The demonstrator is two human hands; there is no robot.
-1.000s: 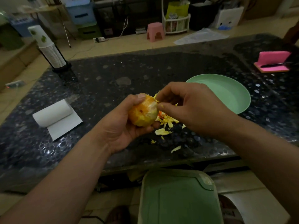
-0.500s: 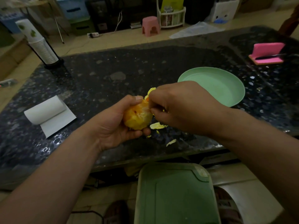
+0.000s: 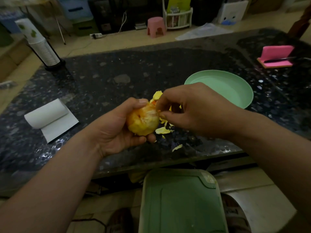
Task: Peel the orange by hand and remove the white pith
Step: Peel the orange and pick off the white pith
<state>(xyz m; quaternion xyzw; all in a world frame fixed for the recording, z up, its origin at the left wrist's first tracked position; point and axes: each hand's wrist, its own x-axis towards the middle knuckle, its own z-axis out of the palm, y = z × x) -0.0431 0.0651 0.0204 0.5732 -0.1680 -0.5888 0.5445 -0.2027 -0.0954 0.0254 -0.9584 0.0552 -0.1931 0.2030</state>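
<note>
Two risks: left hand (image 3: 116, 132) gripping the orange (image 3: 143, 121) may crush it; right hand (image 3: 193, 111), pinching pith (image 3: 158, 112), may tear flesh.

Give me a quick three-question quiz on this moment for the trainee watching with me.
1. True or false: the torn yellow peel scraps lie in the round pale green plate.
2. Fill in: the mostly peeled orange is held in the ___ hand.
3. On the right hand, the fingertips are: A pinching at the orange's upper right side; B resting on the plate; C gripping a white paper roll.
Key: 1 false, they lie on the dark speckled stone tabletop; 2 left hand; 3 A.
</note>
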